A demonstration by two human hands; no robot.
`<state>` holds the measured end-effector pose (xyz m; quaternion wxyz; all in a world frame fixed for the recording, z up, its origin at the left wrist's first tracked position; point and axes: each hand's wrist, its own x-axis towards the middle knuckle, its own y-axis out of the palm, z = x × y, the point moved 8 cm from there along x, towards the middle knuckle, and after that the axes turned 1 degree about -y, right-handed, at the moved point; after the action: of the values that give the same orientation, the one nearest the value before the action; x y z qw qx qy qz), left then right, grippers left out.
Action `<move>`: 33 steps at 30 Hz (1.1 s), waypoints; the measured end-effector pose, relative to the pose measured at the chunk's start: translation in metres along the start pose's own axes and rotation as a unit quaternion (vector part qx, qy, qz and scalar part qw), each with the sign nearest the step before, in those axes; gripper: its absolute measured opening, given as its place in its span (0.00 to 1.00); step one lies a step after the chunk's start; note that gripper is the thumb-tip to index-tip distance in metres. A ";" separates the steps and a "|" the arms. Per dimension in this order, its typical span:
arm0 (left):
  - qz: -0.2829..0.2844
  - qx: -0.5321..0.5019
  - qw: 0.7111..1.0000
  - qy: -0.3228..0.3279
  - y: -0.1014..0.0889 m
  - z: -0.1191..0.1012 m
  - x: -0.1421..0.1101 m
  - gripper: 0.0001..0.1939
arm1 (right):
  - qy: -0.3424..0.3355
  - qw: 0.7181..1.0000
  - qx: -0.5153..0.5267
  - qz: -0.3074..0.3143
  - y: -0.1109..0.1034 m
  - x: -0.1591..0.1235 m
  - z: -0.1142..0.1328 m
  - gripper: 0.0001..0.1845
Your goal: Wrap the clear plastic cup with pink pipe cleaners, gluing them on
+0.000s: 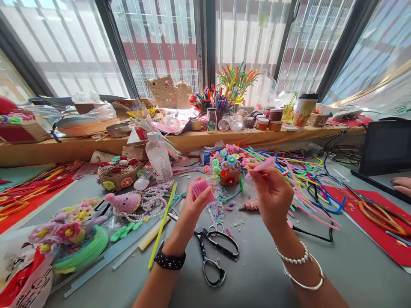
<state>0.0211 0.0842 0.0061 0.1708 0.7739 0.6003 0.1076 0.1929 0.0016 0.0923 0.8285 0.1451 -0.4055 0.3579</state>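
My left hand [189,209] is closed around a small pink ridged piece [201,190] that looks made of pipe cleaner. Pinched between the fingers of my right hand [274,192] is a light pink pipe cleaner [266,164], raised to the right of the ridged piece. Below and between the hands lie black-handled scissors [214,256] and small scissors [215,223]. A glue gun [249,205] rests by my right wrist, partly hidden. Beyond the hands stands a basket of pipe-cleaner flowers [226,164].
At left are a pink cone-shaped figure [123,202], a green flower piece [81,252], bead strings [154,201] and a bottle [159,158]. Loose pipe cleaners [295,171] spread at right. Beyond them are a laptop [388,149], another person's hand [403,186] and orange-handled scissors [382,214].
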 end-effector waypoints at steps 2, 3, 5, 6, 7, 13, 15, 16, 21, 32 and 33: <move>0.002 0.002 1.000 0.003 0.001 0.000 -0.001 0.33 | 0.064 0.995 0.059 0.050 0.008 -0.005 -0.007 0.05; 0.003 0.003 1.000 0.003 0.002 -0.001 -0.002 0.34 | 0.087 0.988 0.080 0.099 0.017 -0.010 -0.010 0.06; 0.007 0.011 1.000 0.010 0.004 -0.001 -0.003 0.34 | 0.113 0.967 0.104 0.204 0.034 -0.024 -0.013 0.08; 0.007 0.021 1.000 0.017 0.004 -0.002 -0.004 0.34 | 0.118 0.958 0.107 0.240 0.041 -0.032 -0.013 0.10; 0.007 0.032 0.999 0.025 0.005 -0.003 -0.004 0.34 | 0.122 0.951 0.108 0.263 0.047 -0.038 -0.013 0.12; 0.028 0.083 0.995 0.044 0.009 -0.004 -0.007 0.38 | 0.153 0.935 0.112 0.300 0.063 -0.056 -0.014 0.24; 0.027 0.112 0.992 0.054 0.009 -0.006 -0.008 0.40 | 0.161 0.932 0.115 0.303 0.063 -0.057 -0.015 0.29; 0.023 0.129 0.989 0.061 0.009 -0.007 -0.009 0.40 | 0.161 0.932 0.113 0.306 0.062 -0.057 -0.015 0.31; -0.001 0.189 0.979 0.074 0.006 -0.011 -0.011 0.43 | 0.137 0.926 0.095 0.340 0.063 -0.058 -0.014 0.33; 0.006 0.236 0.969 0.070 0.005 -0.005 -0.006 0.44 | 0.129 0.912 0.066 0.382 0.063 -0.056 -0.014 0.33; 0.012 0.243 0.968 0.066 0.006 -0.005 -0.006 0.44 | 0.132 0.914 0.070 0.376 0.061 -0.053 -0.015 0.30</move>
<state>0.0227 0.0779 0.0130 -0.0636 0.7904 0.6092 0.0114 0.1365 0.0268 0.0383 0.6665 -0.0092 -0.2908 0.6864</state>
